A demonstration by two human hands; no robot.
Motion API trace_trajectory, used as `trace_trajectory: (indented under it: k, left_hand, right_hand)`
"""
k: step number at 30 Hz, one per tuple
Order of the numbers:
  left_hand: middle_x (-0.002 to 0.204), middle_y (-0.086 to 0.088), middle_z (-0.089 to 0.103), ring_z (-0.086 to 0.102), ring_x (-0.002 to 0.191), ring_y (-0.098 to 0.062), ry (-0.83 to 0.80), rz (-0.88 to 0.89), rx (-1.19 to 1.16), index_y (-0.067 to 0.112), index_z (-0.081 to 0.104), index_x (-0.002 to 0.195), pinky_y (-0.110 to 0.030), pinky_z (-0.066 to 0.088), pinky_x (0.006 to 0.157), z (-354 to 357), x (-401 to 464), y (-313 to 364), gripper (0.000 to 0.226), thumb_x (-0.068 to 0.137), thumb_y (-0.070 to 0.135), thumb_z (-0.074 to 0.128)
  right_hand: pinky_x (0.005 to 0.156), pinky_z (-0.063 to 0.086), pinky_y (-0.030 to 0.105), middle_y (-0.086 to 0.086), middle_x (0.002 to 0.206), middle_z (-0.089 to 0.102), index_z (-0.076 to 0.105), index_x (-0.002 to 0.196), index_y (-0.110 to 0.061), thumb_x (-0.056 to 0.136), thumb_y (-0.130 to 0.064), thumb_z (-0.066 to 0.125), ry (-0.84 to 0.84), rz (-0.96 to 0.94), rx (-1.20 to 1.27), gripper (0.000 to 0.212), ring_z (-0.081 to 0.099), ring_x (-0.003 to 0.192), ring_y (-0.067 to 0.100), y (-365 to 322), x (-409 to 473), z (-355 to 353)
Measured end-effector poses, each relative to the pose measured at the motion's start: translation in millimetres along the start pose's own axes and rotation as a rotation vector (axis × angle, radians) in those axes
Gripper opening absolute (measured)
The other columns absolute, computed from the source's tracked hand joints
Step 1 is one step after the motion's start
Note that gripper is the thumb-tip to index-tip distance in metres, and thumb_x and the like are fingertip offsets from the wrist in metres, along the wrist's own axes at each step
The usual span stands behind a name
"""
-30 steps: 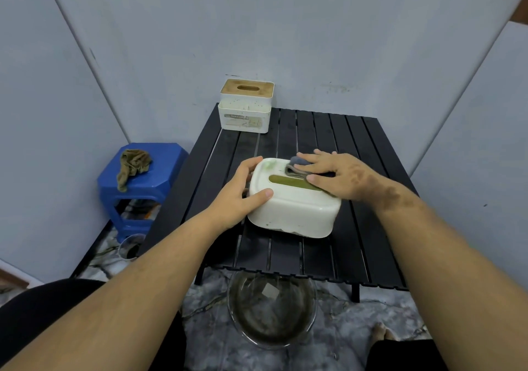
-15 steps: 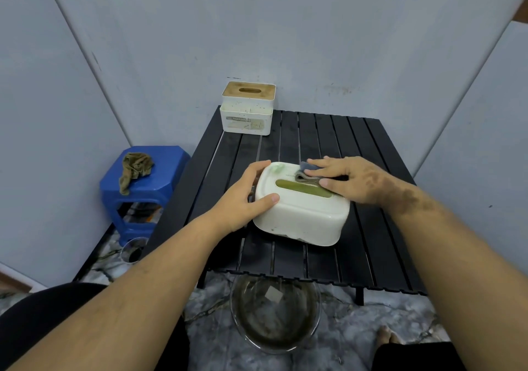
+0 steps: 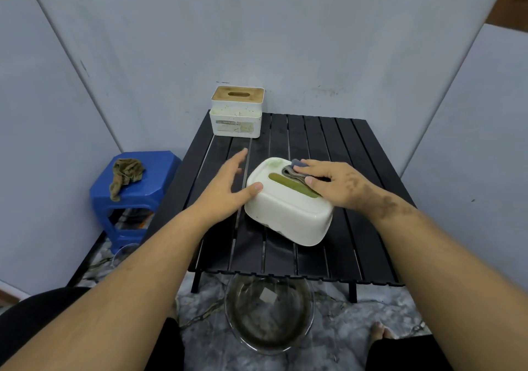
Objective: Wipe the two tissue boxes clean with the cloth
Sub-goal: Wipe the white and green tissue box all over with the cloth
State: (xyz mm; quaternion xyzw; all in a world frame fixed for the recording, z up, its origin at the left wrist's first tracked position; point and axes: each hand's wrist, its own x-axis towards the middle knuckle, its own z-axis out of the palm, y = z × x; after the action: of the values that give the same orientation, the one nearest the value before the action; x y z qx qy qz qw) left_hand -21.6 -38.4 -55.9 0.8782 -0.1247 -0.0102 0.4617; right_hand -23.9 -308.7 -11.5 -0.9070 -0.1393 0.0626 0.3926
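Right hand presses cloth on white box; left hand spread (thumb touching); second box behind.

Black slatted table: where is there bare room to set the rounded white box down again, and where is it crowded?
Bare slats lie on the black slatted table right of the square white wooden-lidded tissue box, and along the near edge below the rounded white tissue box. The middle is crowded: the left hand, the right hand and the grey cloth.
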Motion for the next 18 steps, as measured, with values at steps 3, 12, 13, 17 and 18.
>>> trace_trajectory:
  k: [3, 12, 13, 17, 18]
  left_hand:
    - [0.136, 0.009, 0.049, 0.053, 0.123, -0.014, 0.311, 0.063, 0.129, 0.025, 0.059, 0.134, -0.044, 0.049, 0.108, 9, -1, 13, 0.044, 0.093, 0.038, 0.072]
    - [0.147, 0.010, 0.038, 0.031, 0.137, -0.003, 0.059, 0.282, 0.297, 0.023, 0.055, 0.137, -0.025, 0.028, 0.111, 35, -30, 23, 0.092, 0.066, 0.081, 0.064]
    - [0.149, 0.009, 0.038, 0.032, 0.138, -0.003, 0.051, 0.296, 0.336, 0.022, 0.053, 0.139, -0.027, 0.030, 0.113, 32, -29, 21, 0.097, 0.064, 0.083, 0.065]
    - [0.154, 0.003, 0.039, 0.039, 0.142, -0.016, 0.037, 0.338, 0.422, 0.021, 0.051, 0.142, -0.038, 0.035, 0.118, 27, -27, 21, 0.100, 0.065, 0.083, 0.066]
    - [0.154, 0.003, 0.039, 0.039, 0.142, -0.016, 0.039, 0.341, 0.414, 0.021, 0.051, 0.142, -0.039, 0.035, 0.118, 27, -26, 20, 0.100, 0.065, 0.082, 0.067]
  right_hand:
    - [0.122, 0.025, 0.030, -0.016, 0.153, 0.042, 0.062, 0.133, -0.032, 0.101, -0.021, 0.054, 0.073, 0.055, 0.075, 0.035, 0.035, 0.141, 0.002, 5, -15, 2]
    - [0.102, 0.019, -0.006, -0.020, 0.156, 0.033, 0.057, 0.139, -0.026, 0.100, -0.018, 0.057, 0.155, -0.046, 0.112, 0.040, 0.028, 0.136, -0.012, 17, -37, 18]
    - [0.108, 0.021, -0.001, -0.022, 0.156, 0.034, 0.058, 0.138, -0.026, 0.100, -0.018, 0.057, 0.153, -0.062, 0.131, 0.039, 0.029, 0.137, -0.012, 18, -39, 18]
    - [0.121, 0.029, 0.031, -0.022, 0.149, 0.046, 0.067, 0.128, -0.026, 0.098, -0.013, 0.059, 0.187, -0.148, 0.133, 0.034, 0.037, 0.140, -0.005, 29, -53, 18]
    - [0.121, 0.029, 0.035, -0.020, 0.145, 0.050, 0.068, 0.125, -0.027, 0.097, -0.011, 0.060, 0.221, -0.187, 0.105, 0.033, 0.037, 0.141, -0.001, 31, -57, 20]
